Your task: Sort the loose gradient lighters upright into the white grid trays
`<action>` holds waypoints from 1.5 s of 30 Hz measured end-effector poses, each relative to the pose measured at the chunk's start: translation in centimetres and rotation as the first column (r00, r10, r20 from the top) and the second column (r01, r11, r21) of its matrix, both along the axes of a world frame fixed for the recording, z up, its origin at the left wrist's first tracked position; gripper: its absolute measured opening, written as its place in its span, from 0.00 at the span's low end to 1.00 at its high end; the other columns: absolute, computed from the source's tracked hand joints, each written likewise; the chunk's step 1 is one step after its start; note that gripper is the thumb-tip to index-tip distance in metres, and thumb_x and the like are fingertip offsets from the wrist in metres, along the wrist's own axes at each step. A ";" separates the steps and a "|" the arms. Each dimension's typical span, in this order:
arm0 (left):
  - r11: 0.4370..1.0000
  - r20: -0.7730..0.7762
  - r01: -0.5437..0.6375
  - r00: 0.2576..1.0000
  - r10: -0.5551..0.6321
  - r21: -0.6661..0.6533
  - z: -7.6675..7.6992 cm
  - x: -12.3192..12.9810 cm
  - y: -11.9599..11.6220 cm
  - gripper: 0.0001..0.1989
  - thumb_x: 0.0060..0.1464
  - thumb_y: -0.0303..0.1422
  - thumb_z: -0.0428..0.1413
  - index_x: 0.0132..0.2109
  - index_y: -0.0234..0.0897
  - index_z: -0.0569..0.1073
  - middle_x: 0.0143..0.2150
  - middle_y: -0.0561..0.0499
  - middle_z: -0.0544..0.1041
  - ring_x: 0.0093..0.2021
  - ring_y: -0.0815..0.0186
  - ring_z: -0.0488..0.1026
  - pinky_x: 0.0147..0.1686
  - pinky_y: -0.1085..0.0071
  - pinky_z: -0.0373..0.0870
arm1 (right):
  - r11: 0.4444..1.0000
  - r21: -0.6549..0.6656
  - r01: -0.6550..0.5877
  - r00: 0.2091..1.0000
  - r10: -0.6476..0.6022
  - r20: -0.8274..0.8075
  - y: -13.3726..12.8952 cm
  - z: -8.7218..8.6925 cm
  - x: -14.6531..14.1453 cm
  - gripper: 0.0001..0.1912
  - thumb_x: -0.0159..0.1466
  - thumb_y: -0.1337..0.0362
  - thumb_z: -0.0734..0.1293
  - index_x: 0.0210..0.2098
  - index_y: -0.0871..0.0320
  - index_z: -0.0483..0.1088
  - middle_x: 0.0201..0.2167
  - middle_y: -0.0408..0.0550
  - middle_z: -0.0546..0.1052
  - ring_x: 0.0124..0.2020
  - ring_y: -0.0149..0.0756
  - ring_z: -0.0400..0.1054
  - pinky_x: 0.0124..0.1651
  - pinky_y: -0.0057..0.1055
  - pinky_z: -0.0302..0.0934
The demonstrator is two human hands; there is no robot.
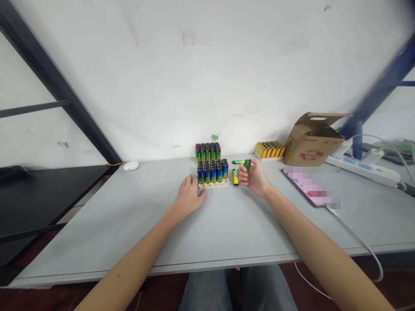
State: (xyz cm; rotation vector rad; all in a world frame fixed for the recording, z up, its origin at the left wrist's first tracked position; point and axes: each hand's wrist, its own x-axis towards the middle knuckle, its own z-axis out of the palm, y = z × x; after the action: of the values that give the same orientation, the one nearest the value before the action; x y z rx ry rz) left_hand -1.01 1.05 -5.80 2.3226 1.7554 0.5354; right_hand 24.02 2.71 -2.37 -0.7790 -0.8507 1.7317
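Blue and green batteries (213,173) stand upright in rows in a white tray (215,185) on the grey table. My left hand (190,194) rests at the tray's front left corner, fingers apart, holding nothing. To the right of the tray, my right hand (254,177) is closed round a green battery (247,165) with a dark end facing up. A yellow-green battery (235,177) lies between the tray and my right hand, and another battery (238,162) lies sideways behind it. Behind the tray stands a block of green batteries with black tops (208,152).
Yellow batteries (270,149) stand in a tray by the wall, beside an open cardboard box (313,142). At the right are a pink-screened tablet (308,185) with a white cable and a power strip (363,168). A white case (131,166) sits at the back left.
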 end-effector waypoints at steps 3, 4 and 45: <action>1.000 0.019 -0.007 1.000 0.007 0.000 -0.1 0.0 0.1 0.25 0.55 0.41 0.48 0.56 0.30 0.63 0.62 0.33 0.58 0.65 0.47 0.53 0.60 0.54 0.54 | 0.998 0.016 0.067 0.998 -0.067 -0.012 0.0 0.4 0.4 0.20 0.59 0.46 0.55 0.21 0.54 0.51 0.16 0.36 0.49 0.16 0.27 0.43 0.16 0.23 0.41; 1.000 0.026 -0.010 1.000 0.010 0.008 -0.1 0.0 0.1 0.23 0.55 0.41 0.48 0.54 0.31 0.66 0.61 0.34 0.61 0.64 0.47 0.55 0.59 0.55 0.55 | 0.995 0.032 0.098 0.995 -0.097 -0.020 -0.1 0.5 0.6 0.20 0.59 0.45 0.55 0.22 0.54 0.53 0.17 0.37 0.51 0.16 0.27 0.45 0.16 0.24 0.43; 0.929 0.881 0.345 0.470 -0.045 -0.136 2.7 1.8 -1.4 0.09 0.57 0.34 0.51 0.42 0.35 0.66 0.33 0.49 0.76 0.24 0.71 0.69 0.31 0.69 0.68 | 0.776 0.251 0.579 0.698 -0.630 0.340 1.0 -2.0 -1.0 0.13 0.54 0.55 0.62 0.28 0.58 0.73 0.29 0.46 0.75 0.28 0.32 0.67 0.28 0.27 0.58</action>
State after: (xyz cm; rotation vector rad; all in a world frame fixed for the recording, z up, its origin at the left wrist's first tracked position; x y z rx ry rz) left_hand 0.83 -0.37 -3.08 1.5025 0.9385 1.0724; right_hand 23.06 3.71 -4.37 -1.2055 -0.8361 0.9197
